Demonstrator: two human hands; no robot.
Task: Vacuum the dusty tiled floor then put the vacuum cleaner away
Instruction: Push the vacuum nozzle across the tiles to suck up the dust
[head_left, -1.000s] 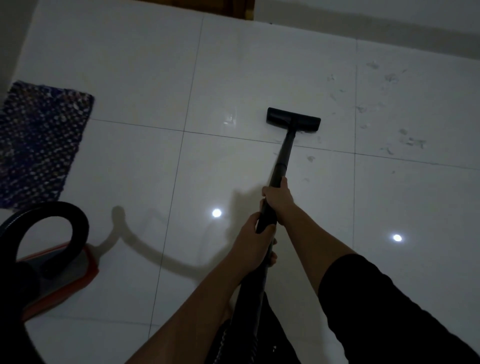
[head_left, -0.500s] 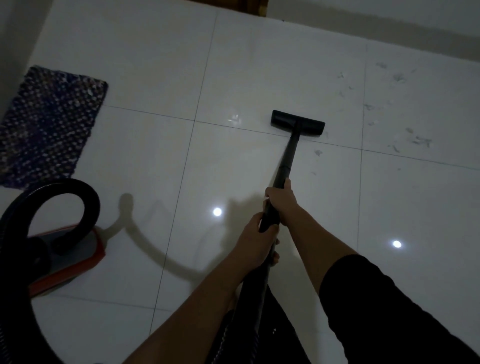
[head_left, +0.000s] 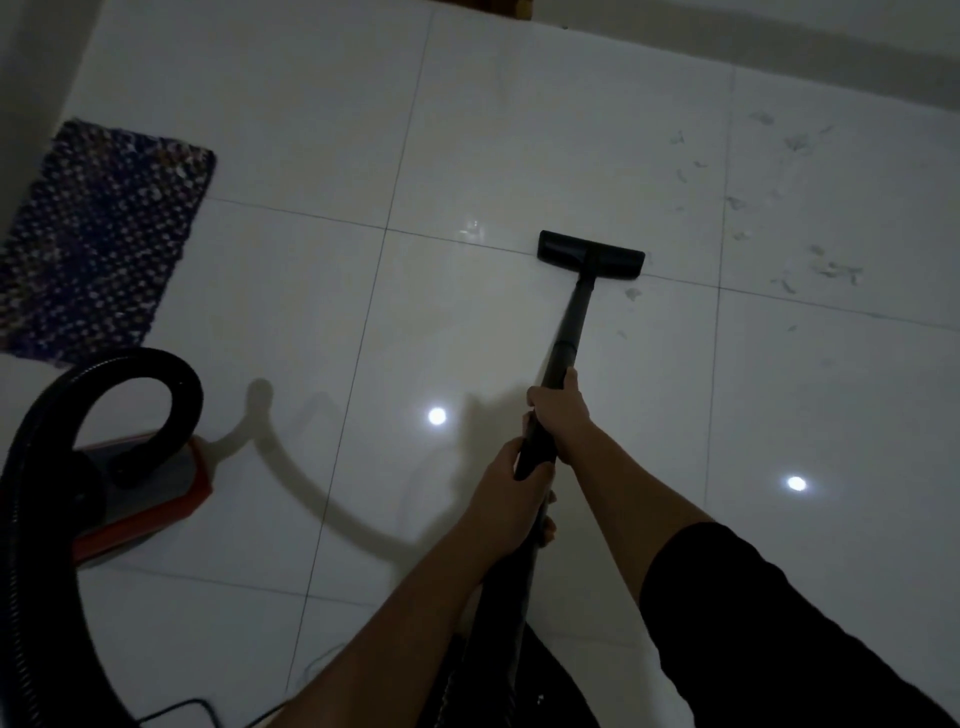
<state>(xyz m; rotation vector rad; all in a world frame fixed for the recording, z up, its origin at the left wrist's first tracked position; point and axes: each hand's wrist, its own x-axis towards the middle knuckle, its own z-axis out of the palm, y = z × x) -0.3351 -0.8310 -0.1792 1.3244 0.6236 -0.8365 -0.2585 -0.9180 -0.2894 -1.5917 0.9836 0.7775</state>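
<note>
Both hands grip the black vacuum wand (head_left: 571, 327). My right hand (head_left: 563, 410) is the upper one, nearer the floor head. My left hand (head_left: 511, 493) holds the wand just below it. The flat black floor head (head_left: 591, 253) rests on the white tiled floor (head_left: 311, 291), along a tile joint. Grey dust and scraps (head_left: 831, 270) lie scattered on the tiles to the right of the head, with one scrap (head_left: 632, 294) just behind it. The red vacuum body (head_left: 150, 499) sits at the left, its black hose (head_left: 171, 379) looping above it.
A dark woven mat (head_left: 98, 239) lies at the far left by a wall. A thin black cord (head_left: 192, 706) runs along the bottom edge. A wall base (head_left: 779, 52) crosses the top right. Two ceiling light reflections shine on the tiles.
The floor head has slid a little nearer me along the tile joint. The view has shifted, so the vacuum body and hose loop show more at the left.
</note>
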